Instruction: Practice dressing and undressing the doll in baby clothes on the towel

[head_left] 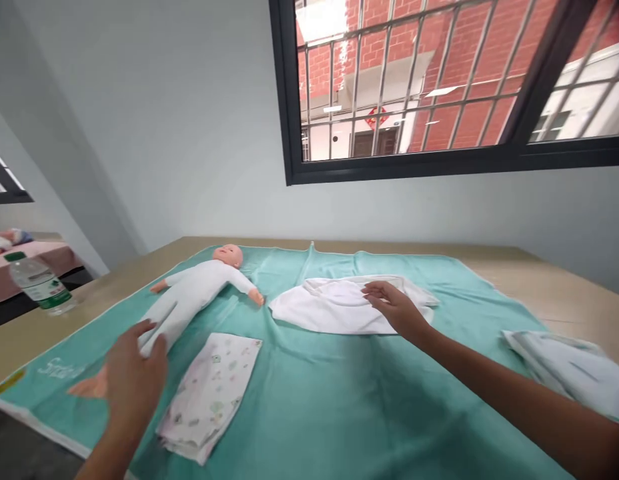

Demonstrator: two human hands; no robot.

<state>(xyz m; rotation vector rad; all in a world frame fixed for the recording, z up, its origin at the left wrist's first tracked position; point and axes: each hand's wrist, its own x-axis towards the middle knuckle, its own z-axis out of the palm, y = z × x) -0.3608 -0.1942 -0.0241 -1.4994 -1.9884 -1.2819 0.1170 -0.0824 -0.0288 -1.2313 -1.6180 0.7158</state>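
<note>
A baby doll (194, 293) in a white one-piece suit lies on its back on the left of a green cloth (309, 400), head toward the wall. My left hand (137, 367) is over its lower legs, thumb and fingers apart; I cannot tell whether they touch the suit. Right of the doll, a white garment or cloth (329, 307) lies loosely spread. Above its right half is my right hand (394, 307), fingers extended with a gap to the thumb and nothing visible in them. Beside my left hand lies a folded white cloth with a small print (214, 393).
Another folded white cloth (574, 367) lies at the right. A plastic bottle (42, 283) with a green cap stands on the wooden table (494, 260) at the left. Behind the table are a wall and a barred window (404, 80). Another doll (7, 239) lies on a pink-covered surface.
</note>
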